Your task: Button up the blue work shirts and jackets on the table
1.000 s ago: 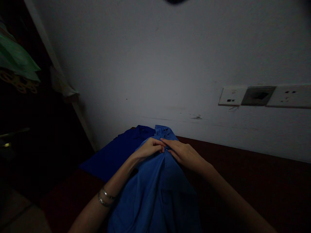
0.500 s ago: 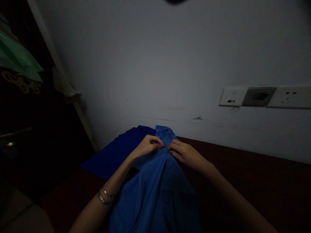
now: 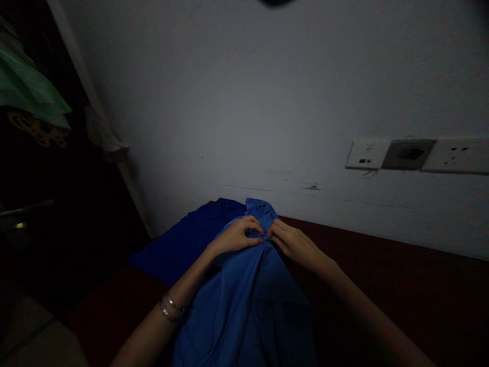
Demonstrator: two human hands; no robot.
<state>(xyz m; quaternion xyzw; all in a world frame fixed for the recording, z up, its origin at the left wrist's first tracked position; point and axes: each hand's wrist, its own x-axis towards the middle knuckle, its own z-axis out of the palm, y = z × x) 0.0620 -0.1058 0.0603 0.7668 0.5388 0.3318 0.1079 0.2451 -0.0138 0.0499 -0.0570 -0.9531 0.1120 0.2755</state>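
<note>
A light blue shirt [image 3: 237, 300] lies lengthwise in front of me, its collar end toward the wall. My left hand [image 3: 239, 235], with silver bands on its wrist, bends its fingers and thumb onto the front of the shirt below the collar. From the other side my right hand [image 3: 292, 242] pinches the cloth at the same spot, its fingertips close to the left ones. Folds run down from where the fingers meet. Whether a button sits between them is too small and dark to tell. A darker blue collared shirt [image 3: 183, 244] lies flat to the left, partly under the light one.
Both shirts rest on a dark red surface [image 3: 362, 265] that meets a pale wall [image 3: 244, 102]. Switch and socket plates [image 3: 408, 154] are on the wall at right. A dark door [image 3: 76, 214] with a handle [image 3: 26, 208] and a hanging green bag [image 3: 30, 86] stands at left.
My fingertips first lay together on the shirt front, drew slightly apart, then came close again. The left hand has shifted a little right, its thumb now spread from its fingers.
</note>
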